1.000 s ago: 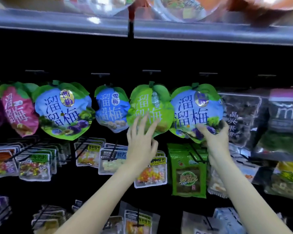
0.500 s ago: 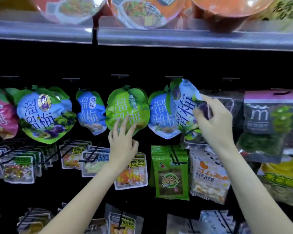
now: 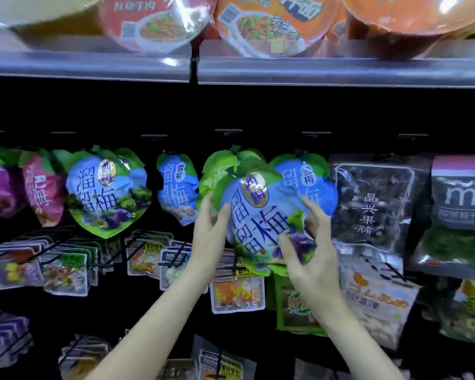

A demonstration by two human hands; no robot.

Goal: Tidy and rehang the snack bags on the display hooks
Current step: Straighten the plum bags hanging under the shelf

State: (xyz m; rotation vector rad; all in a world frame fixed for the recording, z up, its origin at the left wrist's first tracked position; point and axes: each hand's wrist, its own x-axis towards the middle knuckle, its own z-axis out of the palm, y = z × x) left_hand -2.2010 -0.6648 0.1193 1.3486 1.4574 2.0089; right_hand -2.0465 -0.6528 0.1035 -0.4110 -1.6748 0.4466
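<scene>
A dark shop display wall fills the view, with a metal shelf edge (image 3: pixel 340 71) overhead carrying instant noodle bowls (image 3: pixel 261 26). Below it a row of leaf-topped plum snack bags hangs from hooks. Both hands hold a blue plum bag (image 3: pixel 258 223) in front of that row, off any hook as far as the blur allows telling. It is tilted, its leafy top leaning up and left and its pointed bottom down and right, so the long axis runs on a diagonal. The left hand (image 3: pixel 210 237) grips the bag's left edge, thumb on the front. The right hand (image 3: pixel 311 256) holds the lower right, fingers spread and curled round the edge. Behind it hang a green plum bag (image 3: pixel 217 171) and a smaller blue plum bag (image 3: pixel 313 185); a dark dried-fruit bag (image 3: pixel 373 204) hangs just to the right.
</scene>
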